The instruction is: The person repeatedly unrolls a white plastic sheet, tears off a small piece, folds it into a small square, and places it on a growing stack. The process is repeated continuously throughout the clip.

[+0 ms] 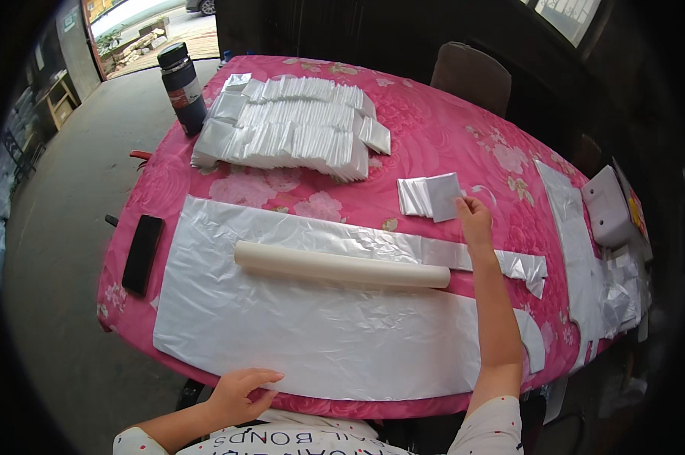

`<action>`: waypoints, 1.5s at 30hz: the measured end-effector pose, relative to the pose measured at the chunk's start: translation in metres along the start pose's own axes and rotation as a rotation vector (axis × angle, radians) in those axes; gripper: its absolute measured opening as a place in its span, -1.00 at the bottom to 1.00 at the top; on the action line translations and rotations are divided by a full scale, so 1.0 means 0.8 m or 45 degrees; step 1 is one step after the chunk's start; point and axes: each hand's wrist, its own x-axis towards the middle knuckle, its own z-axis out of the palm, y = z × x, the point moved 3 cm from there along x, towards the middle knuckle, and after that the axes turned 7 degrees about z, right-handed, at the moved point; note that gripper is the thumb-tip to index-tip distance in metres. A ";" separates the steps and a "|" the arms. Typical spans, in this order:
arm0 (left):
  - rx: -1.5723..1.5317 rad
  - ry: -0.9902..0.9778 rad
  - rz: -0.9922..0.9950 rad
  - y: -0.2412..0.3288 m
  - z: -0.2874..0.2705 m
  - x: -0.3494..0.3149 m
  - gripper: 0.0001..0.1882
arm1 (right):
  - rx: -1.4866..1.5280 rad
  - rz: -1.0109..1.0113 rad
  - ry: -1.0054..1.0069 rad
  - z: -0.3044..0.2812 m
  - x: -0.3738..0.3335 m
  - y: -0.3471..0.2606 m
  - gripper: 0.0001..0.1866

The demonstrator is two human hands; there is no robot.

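My right hand [475, 221] reaches over the table, its fingers pinched at the right edge of a folded silvery-white plastic bag [445, 199]. That folded bag lies at the right end of a short row of overlapping folded bags [413, 197]. My left hand [240, 396] is at the table's near edge, by the lower border of a flat white plastic bag [319, 334]. Its fingers are stretched out and hold nothing. Across the flat bag rests a cream-coloured tube [342, 265]. The flat bag's strip-like handles [526, 267] extend to the right, partly behind my right forearm.
Many folded bags [297, 125] stand in packed rows at the back left, beside a dark bottle [181, 89]. A black phone [143, 255] lies near the left edge of the pink floral tablecloth [426, 114]. More flat bags [573, 243] and a white container [609, 206] are at the right.
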 end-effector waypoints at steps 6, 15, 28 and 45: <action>0.108 -0.080 0.094 0.008 0.009 0.010 -0.69 | -0.789 -0.076 0.224 -0.023 0.040 0.059 -0.75; 0.310 -0.009 0.324 0.028 0.015 0.012 -0.66 | -0.859 -0.385 0.296 -0.012 -0.003 0.020 -0.65; 0.317 -0.335 0.763 0.073 0.069 0.092 -0.40 | -0.978 -0.543 -0.538 0.030 -0.222 -0.057 -0.53; 0.725 -0.503 0.676 0.060 0.157 0.123 -0.45 | -1.248 -0.453 -0.437 -0.135 -0.293 0.035 -0.40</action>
